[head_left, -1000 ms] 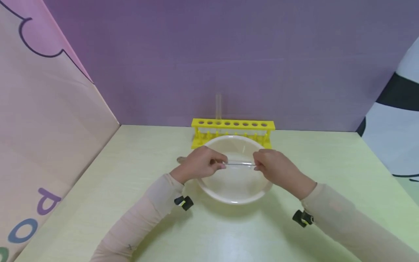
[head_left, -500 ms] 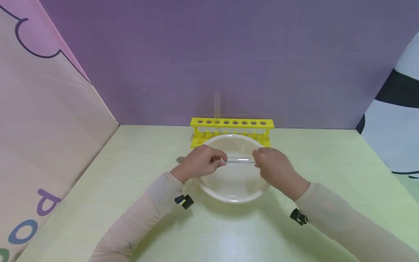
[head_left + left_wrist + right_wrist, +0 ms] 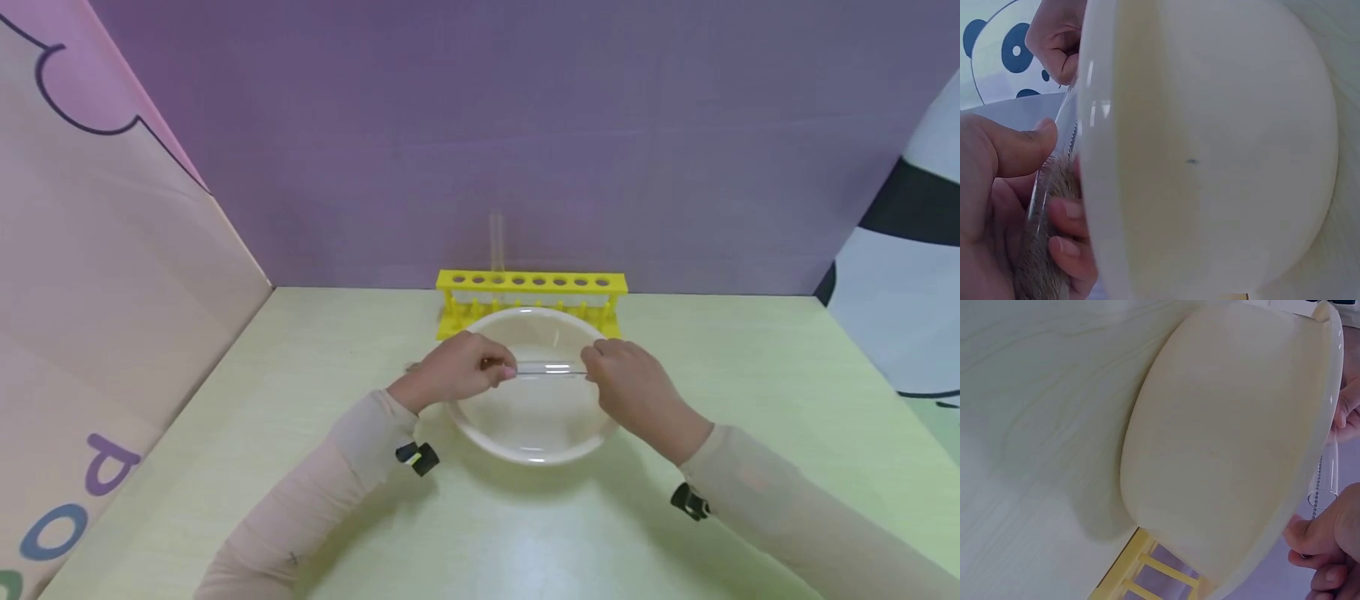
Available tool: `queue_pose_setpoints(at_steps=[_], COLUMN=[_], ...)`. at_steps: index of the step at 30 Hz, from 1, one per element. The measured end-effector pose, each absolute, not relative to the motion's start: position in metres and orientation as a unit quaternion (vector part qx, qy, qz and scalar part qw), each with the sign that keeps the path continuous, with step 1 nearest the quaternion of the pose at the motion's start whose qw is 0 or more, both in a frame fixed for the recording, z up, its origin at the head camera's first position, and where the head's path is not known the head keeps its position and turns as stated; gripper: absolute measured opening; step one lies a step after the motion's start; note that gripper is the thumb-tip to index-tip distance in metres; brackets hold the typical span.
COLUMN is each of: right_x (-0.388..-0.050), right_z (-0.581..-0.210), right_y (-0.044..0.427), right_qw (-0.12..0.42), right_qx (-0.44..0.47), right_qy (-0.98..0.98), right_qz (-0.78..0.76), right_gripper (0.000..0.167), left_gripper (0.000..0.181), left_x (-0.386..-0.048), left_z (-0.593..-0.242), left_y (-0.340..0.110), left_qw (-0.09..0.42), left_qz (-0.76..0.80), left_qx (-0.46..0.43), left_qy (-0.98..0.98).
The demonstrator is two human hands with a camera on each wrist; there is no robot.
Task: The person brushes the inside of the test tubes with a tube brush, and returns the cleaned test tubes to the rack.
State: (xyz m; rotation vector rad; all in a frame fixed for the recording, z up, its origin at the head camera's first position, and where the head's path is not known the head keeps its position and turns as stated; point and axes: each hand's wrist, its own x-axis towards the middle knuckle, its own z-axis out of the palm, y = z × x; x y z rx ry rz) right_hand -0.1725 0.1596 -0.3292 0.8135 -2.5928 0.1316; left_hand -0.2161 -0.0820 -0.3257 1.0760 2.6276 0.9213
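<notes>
Test tube point(image 3: 547, 368) over the basin point(image 3: 535, 460), long axis parallel to the desk's point(image 3: 750, 358) back edge in the head view, left hand point(image 3: 459, 371) curling its fingers round it! Left wrist view reveals brush bristles point(image 3: 1041, 265) inside; right wrist view, its open rim point(image 3: 1322, 508) facing the right hand point(image 3: 1335, 540), pinching the twisted wire point(image 3: 1318, 478).

Tube point(image 3: 547, 368): clear, glossy, smooth, glass-like. Brush point(image 3: 1041, 267): rough bristles, twisted metal wire. Basin point(image 3: 536, 460): smooth glossy plastic. Rack point(image 3: 528, 289): smooth plastic. Table point(image 3: 750, 375): smooth, slight sheen. Sleeves point(image 3: 795, 496): matt cloth.
</notes>
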Motion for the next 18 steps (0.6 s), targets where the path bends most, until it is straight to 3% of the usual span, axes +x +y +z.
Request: queue_pose_setpoints(at_steps=[18], right_x=[-0.1729], right_z=[-0.3329], right_y=[0.1663], right_qw=[0.259], right_qx=[0.306], right_qy=[-0.915], right_qz=[0.044], right_gripper=[0.017], left_gripper=[0.021], left_x=[-0.2237], left_z=[-0.3202], left_y=[-0.0856], left_qw=[0.147], left_qz=[0.333], left_qx=[0.333], left_qy=[0.870])
